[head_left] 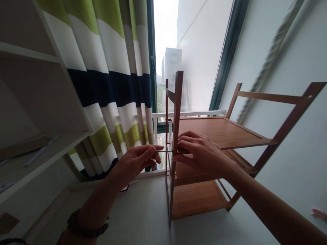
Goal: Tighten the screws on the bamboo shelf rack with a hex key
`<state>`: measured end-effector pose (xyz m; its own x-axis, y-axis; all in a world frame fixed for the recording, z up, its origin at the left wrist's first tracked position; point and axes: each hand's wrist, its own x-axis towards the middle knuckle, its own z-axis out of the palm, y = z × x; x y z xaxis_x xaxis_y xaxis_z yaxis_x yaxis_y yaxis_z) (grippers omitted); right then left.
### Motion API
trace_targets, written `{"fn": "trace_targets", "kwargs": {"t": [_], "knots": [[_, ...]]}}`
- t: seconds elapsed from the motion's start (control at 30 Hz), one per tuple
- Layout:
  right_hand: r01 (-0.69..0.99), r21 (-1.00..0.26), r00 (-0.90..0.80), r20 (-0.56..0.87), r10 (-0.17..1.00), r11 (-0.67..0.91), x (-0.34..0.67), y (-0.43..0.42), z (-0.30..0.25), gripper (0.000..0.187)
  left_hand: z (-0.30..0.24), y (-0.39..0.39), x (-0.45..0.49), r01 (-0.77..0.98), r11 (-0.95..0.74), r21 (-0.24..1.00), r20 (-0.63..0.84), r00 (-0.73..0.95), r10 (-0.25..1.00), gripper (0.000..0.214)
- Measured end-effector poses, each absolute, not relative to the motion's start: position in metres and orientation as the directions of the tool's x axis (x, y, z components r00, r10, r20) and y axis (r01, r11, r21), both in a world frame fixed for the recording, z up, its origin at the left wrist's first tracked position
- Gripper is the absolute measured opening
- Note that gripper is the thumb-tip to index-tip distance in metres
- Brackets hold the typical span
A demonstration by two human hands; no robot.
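Observation:
My left hand (139, 158) pinches a thin metal rod, which looks like a hex key (163, 151); the fingers hide its near end. Its far tip meets the outer face of the upright post (176, 112) of a brown wooden shelf rack (204, 131). On the other side of that post, my right hand (198, 149) is closed around the front edge of a shelf at the joint, thumb below and fingers on top. The rack stands upright with several tiers. Whatever fastener sits in the post is hidden.
To the left stand a white shelving unit (74, 136) and a striped curtain (112, 88). A window (166, 20) lies behind the rack, with a white rail (194, 113) across it. A phone-like object (124, 189) is on the floor behind my left forearm. A white wall is at right.

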<state>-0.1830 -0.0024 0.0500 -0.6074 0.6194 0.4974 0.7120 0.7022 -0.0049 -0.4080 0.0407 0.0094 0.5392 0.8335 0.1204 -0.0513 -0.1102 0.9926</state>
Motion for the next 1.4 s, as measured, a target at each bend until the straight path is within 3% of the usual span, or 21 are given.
{"fn": "trace_targets", "kwargs": {"t": [0.13, 0.23, 0.3, 0.4, 0.47, 0.53, 0.73, 0.87, 0.97, 1.07, 1.17, 1.27, 1.4], "knots": [[0.701, -0.003, -0.613, 0.508, 0.605, 0.713, -0.182, -0.002, 0.050, 0.026, 0.020, 0.049, -0.413, 0.051, 0.003, 0.999, -0.034, 0.621, 0.783, 0.036], [0.694, 0.000, -0.623, 0.501, 0.600, 0.720, -0.181, -0.001, 0.049, 0.026, 0.033, 0.049, -0.416, 0.185, -0.094, 0.978, -0.049, 0.646, 0.762, 0.032], [0.692, 0.000, -0.626, 0.497, 0.601, 0.721, -0.180, -0.001, 0.049, 0.026, 0.040, 0.044, -0.418, 0.259, -0.280, 0.925, 0.068, 0.610, 0.789, 0.026], [0.696, -0.001, -0.621, 0.501, 0.603, 0.718, -0.180, -0.001, 0.049, 0.027, 0.041, 0.032, -0.418, 0.363, -0.596, 0.716, 0.379, 0.515, 0.769, 0.022], [0.695, -0.002, -0.623, 0.500, 0.602, 0.719, -0.180, -0.001, 0.048, 0.027, 0.035, 0.022, -0.417, 0.409, -0.713, 0.570, 0.539, 0.469, 0.700, 0.023], [0.691, 0.003, -0.627, 0.500, 0.597, 0.723, -0.180, -0.002, 0.048, 0.028, 0.027, 0.014, -0.417, 0.413, -0.743, 0.527, 0.594, 0.446, 0.670, 0.027], [0.689, 0.024, -0.636, 0.499, 0.589, 0.725, -0.179, -0.001, 0.047, 0.028, 0.015, 0.010, -0.412, 0.207, -0.550, 0.809, 0.453, 0.377, 0.808, 0.032], [0.696, 0.018, -0.629, 0.496, 0.598, 0.717, -0.179, -0.001, 0.047, 0.028, 0.019, 0.023, -0.415, 0.070, -0.323, 0.944, 0.246, 0.507, 0.826, 0.035], [0.693, 0.012, -0.629, 0.498, 0.597, 0.721, -0.179, -0.002, 0.048, 0.026, 0.025, 0.029, -0.418, 0.167, -0.368, 0.915, 0.212, 0.577, 0.789, 0.031], [0.697, 0.007, -0.623, 0.501, 0.601, 0.717, -0.179, -0.002, 0.048, 0.027, 0.026, 0.030, -0.419, 0.356, -0.628, 0.692, 0.429, 0.497, 0.754, 0.024], [0.702, 0.002, -0.615, 0.505, 0.605, 0.712, -0.179, -0.003, 0.048, 0.027, 0.020, 0.030, -0.417, 0.444, -0.732, 0.516, 0.567, 0.464, 0.681, 0.024], [0.702, -0.001, -0.618, 0.497, 0.609, 0.712, -0.180, -0.003, 0.048, 0.027, 0.013, 0.027, -0.414, 0.438, -0.699, 0.566, 0.557, 0.422, 0.715, 0.030], [0.708, -0.010, -0.611, 0.493, 0.619, 0.706, -0.180, -0.003, 0.048, 0.027, 0.013, 0.020, -0.408, 0.270, -0.515, 0.814, 0.413, 0.355, 0.839, 0.029]]}}
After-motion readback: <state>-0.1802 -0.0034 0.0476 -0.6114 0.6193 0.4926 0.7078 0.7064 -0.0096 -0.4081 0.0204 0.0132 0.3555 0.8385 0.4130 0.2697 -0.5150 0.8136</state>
